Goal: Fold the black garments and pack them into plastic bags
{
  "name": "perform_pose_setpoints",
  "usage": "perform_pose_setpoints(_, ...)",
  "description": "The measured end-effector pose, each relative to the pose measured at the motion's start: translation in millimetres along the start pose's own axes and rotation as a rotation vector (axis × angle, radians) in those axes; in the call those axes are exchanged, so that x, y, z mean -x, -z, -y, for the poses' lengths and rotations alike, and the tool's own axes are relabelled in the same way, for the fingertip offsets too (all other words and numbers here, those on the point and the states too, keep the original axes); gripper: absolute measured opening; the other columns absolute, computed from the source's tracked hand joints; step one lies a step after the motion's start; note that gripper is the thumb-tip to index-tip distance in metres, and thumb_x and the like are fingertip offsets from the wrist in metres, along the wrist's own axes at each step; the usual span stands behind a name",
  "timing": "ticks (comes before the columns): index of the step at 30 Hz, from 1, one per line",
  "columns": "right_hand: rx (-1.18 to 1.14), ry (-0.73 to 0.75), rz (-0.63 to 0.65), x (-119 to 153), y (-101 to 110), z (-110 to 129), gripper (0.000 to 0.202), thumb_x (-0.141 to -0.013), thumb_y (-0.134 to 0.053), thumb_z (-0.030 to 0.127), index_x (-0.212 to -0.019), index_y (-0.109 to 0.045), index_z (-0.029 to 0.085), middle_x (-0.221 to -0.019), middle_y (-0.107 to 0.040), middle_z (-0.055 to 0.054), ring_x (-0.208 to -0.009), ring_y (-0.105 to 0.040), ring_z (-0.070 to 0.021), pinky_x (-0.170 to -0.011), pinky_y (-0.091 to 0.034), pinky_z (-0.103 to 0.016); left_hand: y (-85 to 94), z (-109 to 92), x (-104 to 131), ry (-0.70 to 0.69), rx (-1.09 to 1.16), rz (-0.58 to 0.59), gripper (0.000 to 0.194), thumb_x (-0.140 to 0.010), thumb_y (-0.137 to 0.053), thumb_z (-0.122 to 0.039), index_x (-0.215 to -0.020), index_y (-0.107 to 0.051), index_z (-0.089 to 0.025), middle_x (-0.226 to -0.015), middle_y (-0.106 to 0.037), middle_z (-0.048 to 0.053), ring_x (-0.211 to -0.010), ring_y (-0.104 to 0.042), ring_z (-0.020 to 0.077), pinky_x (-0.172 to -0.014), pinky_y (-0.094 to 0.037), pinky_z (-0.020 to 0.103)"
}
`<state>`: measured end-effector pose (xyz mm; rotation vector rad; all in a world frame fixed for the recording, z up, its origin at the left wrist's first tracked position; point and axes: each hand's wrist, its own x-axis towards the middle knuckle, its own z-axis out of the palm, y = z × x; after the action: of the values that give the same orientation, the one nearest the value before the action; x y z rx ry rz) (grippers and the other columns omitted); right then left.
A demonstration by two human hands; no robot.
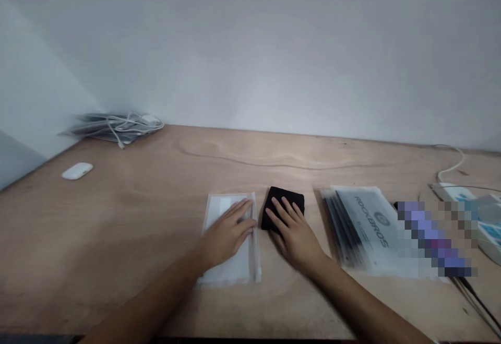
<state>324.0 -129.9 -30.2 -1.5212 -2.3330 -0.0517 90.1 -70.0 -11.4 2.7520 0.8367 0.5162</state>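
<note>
My left hand (227, 234) lies flat, fingers stretched out, on a clear zip bag (230, 270) with a whitish look. Its fingertips reach the strip along the bag's right edge. Just right of the bag is a folded black cloth item (285, 193); its exact kind does not show. My right hand (293, 229) rests on that black item with fingers spread across its top, the thumb at its near edge. A narrow strip of table separates the bag from the black item.
Right of my hands lies a fanned stack of frosted ROCKBROS bags (364, 229). Beyond it are a blurred-out purplish object (434, 239) and a white power strip (485, 229) with cables. A white oval case (77, 170) and a cable-topped pile of bags (117, 126) sit at left.
</note>
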Motion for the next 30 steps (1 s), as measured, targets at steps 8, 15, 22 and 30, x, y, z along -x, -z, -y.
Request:
perform_pose_setpoints(8, -0.046, -0.014, 0.061, -13, 5, -19, 0.062, -0.093, -0.06, 0.037, -0.152, -0.045, 0.024, -0.161, -0.036, -0.011, -0.152, -0.023, -0.037, -0.116, -0.032, -0.065, 5.0, -5, 2, 0.02, -0.022, 0.017, 0.026, -0.101, -0.047, -0.018, -0.119, -0.066, -0.021, -0.158, -0.043, 0.012, -0.149, -0.035, 0.0292, -0.119, -0.036, 0.054)
perform_pose_setpoints(15, -0.13, 0.124, 0.114, -7, 6, -1, 0.058, -0.094, -0.051, 0.016, -0.151, -0.043, 0.018, -0.16, -0.039, -0.007, -0.151, -0.028, -0.03, -0.118, -0.032, -0.062, -0.3, -1, 1, 0.023, -0.044, 0.033, 0.023, -0.103, -0.044, -0.018, -0.115, -0.063, -0.02, -0.156, -0.045, 0.013, -0.148, -0.035, 0.0284, -0.117, -0.038, 0.055)
perform_pose_setpoints(22, -0.194, 0.241, 0.263, 6, 33, 14, 0.06, -0.095, -0.056, 0.021, -0.153, -0.041, 0.024, -0.161, -0.038, -0.003, -0.151, -0.028, -0.0284, -0.122, -0.024, -0.06, 8.0, 1, 0, 0.031, -0.009, 0.046, 0.027, -0.105, -0.038, -0.019, -0.112, -0.063, -0.017, -0.154, -0.046, 0.016, -0.149, -0.034, 0.0288, -0.12, -0.033, 0.055)
perform_pose_setpoints(30, -0.24, 0.275, 0.308, -24, 24, 29, 0.052, -0.096, -0.061, 0.038, -0.143, -0.055, 0.018, -0.152, -0.051, -0.013, -0.151, -0.028, -0.0311, -0.124, -0.018, -0.057, 15.2, -5, -2, 0.018, 0.057, 0.129, 0.023, -0.103, -0.043, -0.021, -0.112, -0.064, -0.023, -0.165, -0.032, 0.007, -0.152, -0.027, 0.0291, -0.122, -0.026, 0.056)
